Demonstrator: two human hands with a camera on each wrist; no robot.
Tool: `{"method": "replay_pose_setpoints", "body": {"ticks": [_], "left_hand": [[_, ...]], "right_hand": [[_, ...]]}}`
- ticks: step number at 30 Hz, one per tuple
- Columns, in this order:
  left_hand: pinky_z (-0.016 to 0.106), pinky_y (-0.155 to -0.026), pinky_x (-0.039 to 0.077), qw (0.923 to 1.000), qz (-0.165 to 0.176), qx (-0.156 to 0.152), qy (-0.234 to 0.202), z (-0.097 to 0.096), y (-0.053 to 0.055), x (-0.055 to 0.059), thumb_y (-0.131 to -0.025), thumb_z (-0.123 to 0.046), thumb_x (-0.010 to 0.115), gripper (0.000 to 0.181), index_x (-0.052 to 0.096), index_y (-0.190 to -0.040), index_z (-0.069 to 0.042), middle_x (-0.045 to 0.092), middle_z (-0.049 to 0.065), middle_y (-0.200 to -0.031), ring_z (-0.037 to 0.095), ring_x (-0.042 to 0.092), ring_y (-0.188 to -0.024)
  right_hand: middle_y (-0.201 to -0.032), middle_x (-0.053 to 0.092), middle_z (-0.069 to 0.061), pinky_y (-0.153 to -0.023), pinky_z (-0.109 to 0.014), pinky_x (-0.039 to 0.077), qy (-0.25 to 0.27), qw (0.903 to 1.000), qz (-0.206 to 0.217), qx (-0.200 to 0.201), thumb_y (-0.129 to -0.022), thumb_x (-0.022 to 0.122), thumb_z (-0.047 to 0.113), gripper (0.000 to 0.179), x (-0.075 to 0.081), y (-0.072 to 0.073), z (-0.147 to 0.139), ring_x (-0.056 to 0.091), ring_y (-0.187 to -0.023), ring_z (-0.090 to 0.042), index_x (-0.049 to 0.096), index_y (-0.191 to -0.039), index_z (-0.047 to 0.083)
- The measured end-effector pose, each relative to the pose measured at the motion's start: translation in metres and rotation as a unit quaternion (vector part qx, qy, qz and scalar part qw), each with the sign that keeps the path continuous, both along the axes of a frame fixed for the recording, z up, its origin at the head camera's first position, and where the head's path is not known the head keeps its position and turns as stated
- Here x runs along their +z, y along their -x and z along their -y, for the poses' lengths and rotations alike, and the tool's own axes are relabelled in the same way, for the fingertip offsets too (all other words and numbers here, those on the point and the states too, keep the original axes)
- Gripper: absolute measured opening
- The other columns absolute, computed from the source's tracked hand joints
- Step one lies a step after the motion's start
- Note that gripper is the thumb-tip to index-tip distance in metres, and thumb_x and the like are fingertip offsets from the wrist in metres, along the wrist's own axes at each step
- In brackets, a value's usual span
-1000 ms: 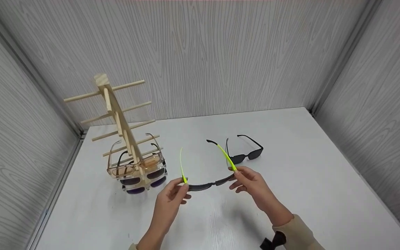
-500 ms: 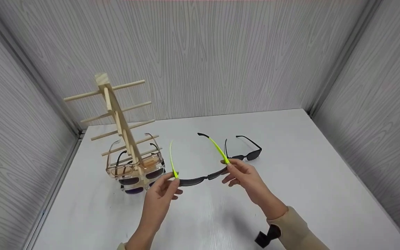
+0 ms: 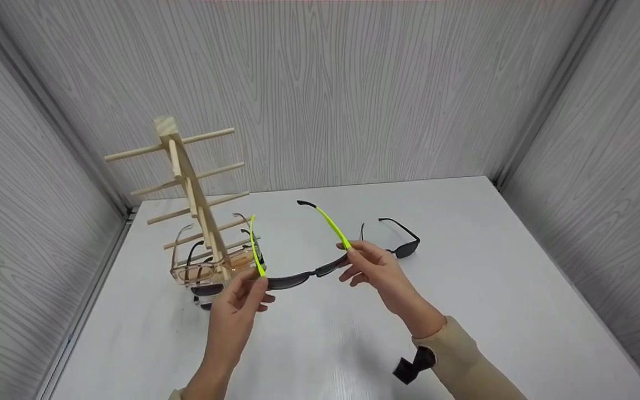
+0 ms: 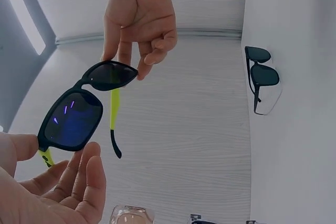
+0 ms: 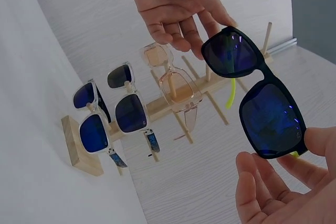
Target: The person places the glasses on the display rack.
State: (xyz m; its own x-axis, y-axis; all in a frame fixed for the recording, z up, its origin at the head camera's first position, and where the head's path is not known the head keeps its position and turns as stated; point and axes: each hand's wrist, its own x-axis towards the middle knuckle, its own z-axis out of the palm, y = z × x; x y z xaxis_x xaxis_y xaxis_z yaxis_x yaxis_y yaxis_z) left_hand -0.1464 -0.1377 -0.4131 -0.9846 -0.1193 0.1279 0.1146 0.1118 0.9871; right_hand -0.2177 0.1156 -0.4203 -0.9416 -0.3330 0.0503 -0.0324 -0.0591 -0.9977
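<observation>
Sunglasses with a black front, dark lenses and neon-yellow temples [image 3: 289,281] are held in the air between both hands, temples unfolded and pointing away. My left hand [image 3: 234,311] pinches the left end of the frame near the hinge, thumb on the near side. At the opposite hinge, my right hand [image 3: 384,278] pinches likewise. In the right wrist view the lenses [image 5: 273,119] look blue and reflective. Just beyond the left hand stands a wooden eyewear rack [image 3: 189,166], its lower pegs carrying a peach-lensed clear pair [image 5: 181,90] and two clear-framed dark-lensed pairs [image 5: 131,113] below.
Another black pair of sunglasses [image 3: 407,250] lies unfolded on the white table [image 3: 492,311], partly behind the right hand. The rack's upper pegs [image 3: 209,136] stick out sideways. Wood-grain panels [image 3: 353,89] enclose the back and both sides. A black object [image 3: 414,364] is on the right sleeve.
Both hands have carried the yellow-templed sunglasses left and slightly upward, toward the rack. Their left temple now overlaps the racked glasses in the head view. The grip looks the same.
</observation>
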Motion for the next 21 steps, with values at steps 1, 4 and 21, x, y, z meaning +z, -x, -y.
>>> {"method": "replay_pose_setpoints", "body": {"ticks": [1,4,21], "left_hand": [[0.031,-0.07,0.053,1.0,0.0,0.003,0.0,0.001,0.0,0.001,-0.091,-0.031,0.061,0.033,0.059,-0.115,-0.009,0.064,0.009,-0.095,0.022,0.065,-0.081],[0.03,-0.07,0.053,0.9999,-0.002,0.011,0.0,0.004,-0.002,0.005,-0.091,-0.03,0.061,0.032,0.059,-0.114,-0.008,0.063,0.01,-0.094,0.024,0.064,-0.083],[0.027,-0.067,0.053,0.9944,-0.048,0.091,0.023,0.022,-0.013,0.027,-0.093,-0.025,0.058,0.031,0.059,-0.117,-0.007,0.064,0.013,-0.09,0.025,0.064,-0.079]], "right_hand": [[-0.099,0.063,-0.014,-0.07,-0.032,0.051,0.0,1.0,-0.002,0.002,-0.094,0.057,0.026,0.041,0.002,0.001,0.001,0.065,-0.081,-0.027,0.054,-0.125,0.0],[-0.099,0.062,-0.014,-0.069,-0.032,0.051,0.001,0.9999,-0.007,0.009,-0.094,0.057,0.026,0.038,0.007,0.003,0.006,0.065,-0.08,-0.027,0.056,-0.123,0.001],[-0.099,0.061,-0.011,-0.07,-0.029,0.051,0.008,0.9984,-0.004,0.056,-0.095,0.055,0.028,0.038,0.033,0.019,0.042,0.065,-0.081,-0.022,0.056,-0.124,0.005]]}}
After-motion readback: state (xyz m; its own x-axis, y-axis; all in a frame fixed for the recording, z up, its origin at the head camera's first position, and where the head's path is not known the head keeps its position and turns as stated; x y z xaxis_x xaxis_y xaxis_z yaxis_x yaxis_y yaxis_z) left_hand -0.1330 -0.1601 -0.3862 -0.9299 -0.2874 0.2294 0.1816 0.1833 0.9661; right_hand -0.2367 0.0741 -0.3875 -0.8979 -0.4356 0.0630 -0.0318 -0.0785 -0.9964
